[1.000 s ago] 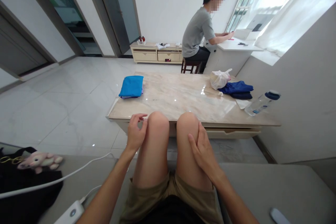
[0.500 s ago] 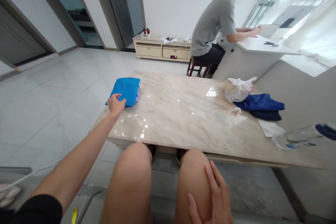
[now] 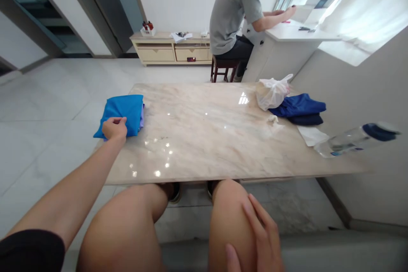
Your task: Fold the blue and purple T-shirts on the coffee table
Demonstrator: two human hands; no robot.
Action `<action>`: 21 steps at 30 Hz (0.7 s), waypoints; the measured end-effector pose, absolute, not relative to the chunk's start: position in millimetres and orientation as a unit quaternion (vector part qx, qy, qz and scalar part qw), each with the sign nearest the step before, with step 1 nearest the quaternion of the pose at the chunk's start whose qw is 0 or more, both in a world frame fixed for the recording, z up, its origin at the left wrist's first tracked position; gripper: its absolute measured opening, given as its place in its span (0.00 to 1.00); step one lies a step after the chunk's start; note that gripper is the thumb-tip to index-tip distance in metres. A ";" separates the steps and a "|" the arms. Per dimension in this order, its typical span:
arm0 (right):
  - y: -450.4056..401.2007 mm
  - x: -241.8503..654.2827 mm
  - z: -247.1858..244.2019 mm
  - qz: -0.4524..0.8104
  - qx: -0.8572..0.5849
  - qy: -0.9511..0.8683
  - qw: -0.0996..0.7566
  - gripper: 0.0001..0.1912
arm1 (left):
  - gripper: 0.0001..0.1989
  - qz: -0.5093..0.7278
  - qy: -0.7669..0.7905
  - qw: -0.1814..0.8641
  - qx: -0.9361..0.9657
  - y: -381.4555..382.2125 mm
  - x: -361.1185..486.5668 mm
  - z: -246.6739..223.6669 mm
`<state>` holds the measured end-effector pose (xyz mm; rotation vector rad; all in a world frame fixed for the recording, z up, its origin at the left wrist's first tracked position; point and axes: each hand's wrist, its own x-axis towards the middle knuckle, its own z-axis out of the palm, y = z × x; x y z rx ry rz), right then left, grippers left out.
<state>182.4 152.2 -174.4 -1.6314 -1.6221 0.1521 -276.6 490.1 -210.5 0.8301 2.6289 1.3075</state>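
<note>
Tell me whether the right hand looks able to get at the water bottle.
Probably yes, perhaps with a forward lean: the right hand rests on the right knee, holding nothing, and no object appears to stand between it and the bottle on the table.

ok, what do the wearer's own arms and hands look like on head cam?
Ungloved left hand and ungloved right hand; no rings, cables or markings visible. Bare, tapering left forearm, no watch visible, running up to a plain black short sleeve. Right sleeve is out of frame.
</note>
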 end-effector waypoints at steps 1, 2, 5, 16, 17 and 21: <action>152.0 181.8 -169.8 0.059 -0.647 -0.642 0.408 0.39 | 0.12 0.468 0.845 0.061 0.252 484.0 -273.1 -205.0; 151.9 181.7 -166.2 0.060 -0.639 -0.649 0.409 0.38 | 0.11 0.508 0.826 0.076 0.232 477.3 -268.7 -198.5; 151.9 183.9 -161.6 0.061 -0.593 -0.695 0.402 0.39 | 0.09 0.589 0.777 0.097 0.202 458.5 -249.4 -173.0; 171.8 161.1 -146.3 -0.011 -0.536 -0.777 0.330 0.29 | 0.17 0.610 0.585 0.379 0.377 427.0 -110.8 -86.0; 173.9 158.9 -142.1 -0.022 -0.534 -0.786 0.311 0.26 | 0.18 0.595 0.580 0.394 0.392 421.0 -103.3 -89.7; 193.0 149.1 -119.8 -0.036 -0.557 -0.801 0.216 0.15 | 0.16 0.541 0.593 0.425 0.418 400.3 -93.3 -118.5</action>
